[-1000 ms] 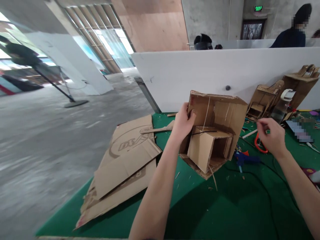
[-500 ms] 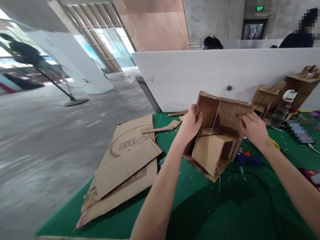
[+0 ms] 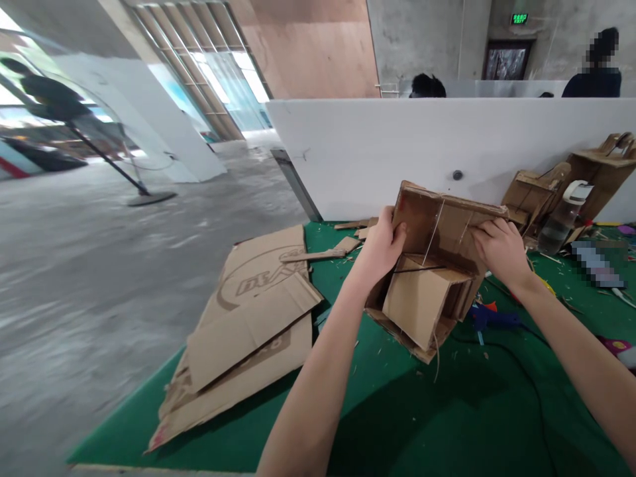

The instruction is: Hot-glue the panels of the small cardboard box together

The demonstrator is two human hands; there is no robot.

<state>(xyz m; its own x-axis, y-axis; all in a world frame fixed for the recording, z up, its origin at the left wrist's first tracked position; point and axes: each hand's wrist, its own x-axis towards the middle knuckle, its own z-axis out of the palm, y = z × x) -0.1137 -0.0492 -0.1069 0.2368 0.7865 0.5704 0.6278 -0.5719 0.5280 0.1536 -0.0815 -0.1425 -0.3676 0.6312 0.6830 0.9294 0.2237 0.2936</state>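
Your left hand grips the left wall of a cardboard model, thumb inside the open front and fingers wrapped behind. Your right hand clasps the model's upper right edge, fingers curled over the rim. The model is an open-fronted cardboard box, tilted, with a smaller cardboard box fitted inside its lower part; its bottom corner rests on the green table. Thin strings of dried glue hang across its opening and from its lower edge.

To the left of the model, large flattened cardboard sheets lie overlapping on the table and stick out past its left edge. A narrow cardboard strip lies between the sheets and your left hand.

Just right of the model, under your right forearm, a blue glue gun lies on the table with a dark cord trailing from it. Farther right, against the white partition, stand other cardboard structures and a clear bottle with a white cap. Behind the partition, two other people are partly visible.
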